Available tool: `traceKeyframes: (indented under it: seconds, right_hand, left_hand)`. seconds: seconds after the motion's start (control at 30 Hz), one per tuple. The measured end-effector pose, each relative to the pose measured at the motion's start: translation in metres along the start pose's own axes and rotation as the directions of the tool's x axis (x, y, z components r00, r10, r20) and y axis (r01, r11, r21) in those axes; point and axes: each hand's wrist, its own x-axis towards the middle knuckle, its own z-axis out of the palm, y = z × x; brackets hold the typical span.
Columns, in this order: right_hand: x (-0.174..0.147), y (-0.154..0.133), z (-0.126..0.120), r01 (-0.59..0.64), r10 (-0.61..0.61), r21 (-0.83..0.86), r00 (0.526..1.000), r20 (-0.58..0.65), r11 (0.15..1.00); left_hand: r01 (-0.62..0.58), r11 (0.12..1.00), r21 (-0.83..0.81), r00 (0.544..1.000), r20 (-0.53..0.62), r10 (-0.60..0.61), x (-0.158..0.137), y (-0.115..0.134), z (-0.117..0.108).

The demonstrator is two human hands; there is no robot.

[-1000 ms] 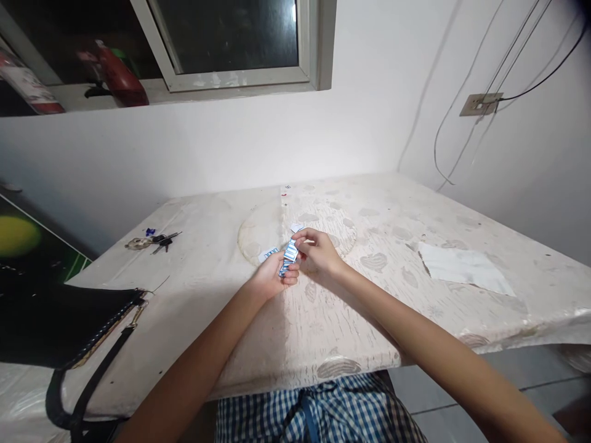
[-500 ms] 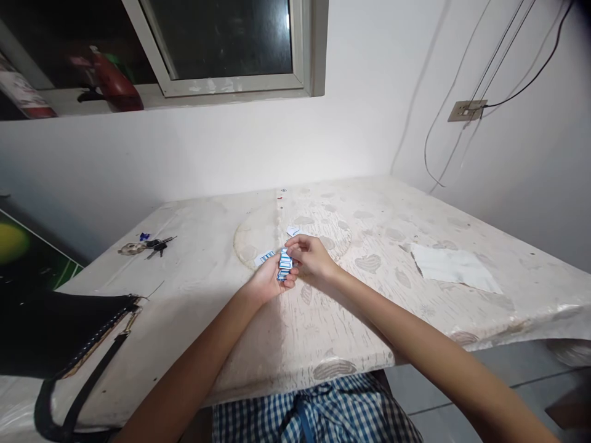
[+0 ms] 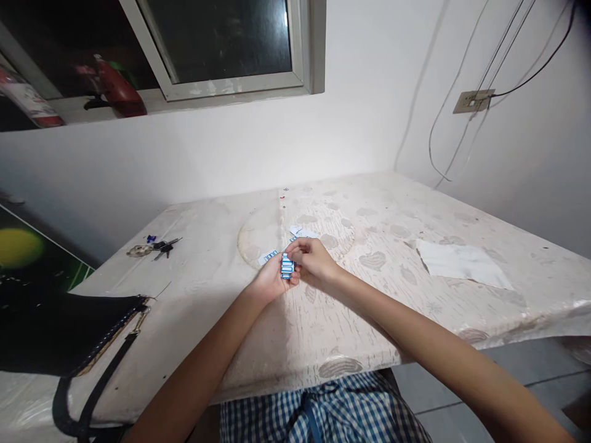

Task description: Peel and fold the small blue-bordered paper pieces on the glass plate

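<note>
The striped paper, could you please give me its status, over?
Left hand holding striped paper. Right hand pinching its far end. Loose paper on table, close beyond left hand.

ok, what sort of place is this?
Probably a room in a home: a table under a patterned plastic-looking cover stands against a white wall, with a black bag and a bunch of keys on it.

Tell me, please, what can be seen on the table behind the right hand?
Just beyond the right hand, white paper pieces with blue markings lie on the table. Whatever the hand itself covers, including any hidden edges, cannot be seen.
</note>
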Motion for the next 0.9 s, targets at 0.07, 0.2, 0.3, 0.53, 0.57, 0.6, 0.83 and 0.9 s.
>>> traceKeyframes:
  seconds: [0.07,0.2,0.3,0.53,0.57,0.6,0.83,0.9]
  right_hand:
    - [-0.002,-0.003,0.0,0.042,-0.042,-0.067,0.999,0.011,0.997]
    - [-0.004,-0.006,0.0,0.102,-0.1,-0.152,0.995,0.02,0.983]
    - [-0.004,-0.004,-0.001,0.116,-0.114,-0.183,0.993,0.022,0.976]
    - [-0.004,0.004,0.002,0.087,-0.082,-0.177,0.996,0.031,0.98]
    - [-0.004,0.005,0.002,0.091,-0.087,-0.183,0.996,0.031,0.979]
    - [-0.003,0.005,0.002,0.102,-0.098,-0.2,0.995,0.029,0.974]
    - [-0.004,0.001,-0.001,0.21,-0.216,-0.431,0.976,0.037,0.878]
    - [-0.005,-0.003,-0.001,0.246,-0.259,-0.51,0.965,0.048,0.824]
  left_hand:
    - [-0.014,1.0,-0.014,1.0,-0.004,0.014,-0.001,0.0,0.001]
    - [-0.044,0.999,-0.014,0.999,-0.016,0.044,-0.001,0.0,0.002]
    - [-0.039,0.999,-0.003,0.999,-0.03,0.039,-0.001,-0.001,0.002]
    - [-0.05,0.997,-0.056,0.999,-0.015,0.049,0.0,0.001,0.0]
    - [-0.052,0.997,-0.064,0.999,-0.006,0.052,-0.001,0.001,0.001]
    - [-0.052,0.996,-0.067,0.999,0.0,0.052,-0.001,0.001,0.001]
    - [-0.047,0.997,-0.066,0.999,0.002,0.047,-0.002,0.001,0.001]
    - [-0.037,0.997,-0.064,0.999,0.013,0.038,-0.001,0.001,0.0]
